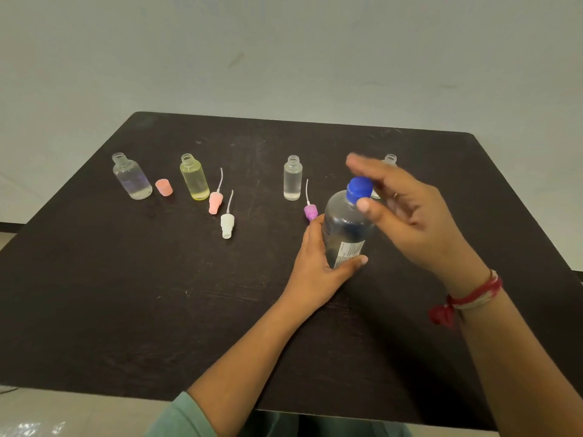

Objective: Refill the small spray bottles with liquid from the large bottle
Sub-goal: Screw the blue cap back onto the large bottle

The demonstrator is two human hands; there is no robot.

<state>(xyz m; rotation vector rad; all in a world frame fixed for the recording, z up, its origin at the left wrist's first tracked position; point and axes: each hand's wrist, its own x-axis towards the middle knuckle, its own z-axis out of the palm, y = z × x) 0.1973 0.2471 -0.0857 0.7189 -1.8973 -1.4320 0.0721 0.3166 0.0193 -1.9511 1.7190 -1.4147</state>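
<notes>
Early stage: the left grip (318, 263) clasps the large bottle (345, 228) at the bench (126, 310), the right grip (410, 212) pinches its blue cap (359, 186), still on, and four small spray bottles (292, 178) stand opened behind, seemingly near empty; all pouring remains.

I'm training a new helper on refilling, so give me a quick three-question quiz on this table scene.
1. True or false: the large bottle has its blue cap off.
2. How many small bottles stand open on the table?
3. Which hand grips the large bottle's body: A, the left hand, or B, the right hand?
Key: 1 false; 2 four; 3 A.
</notes>
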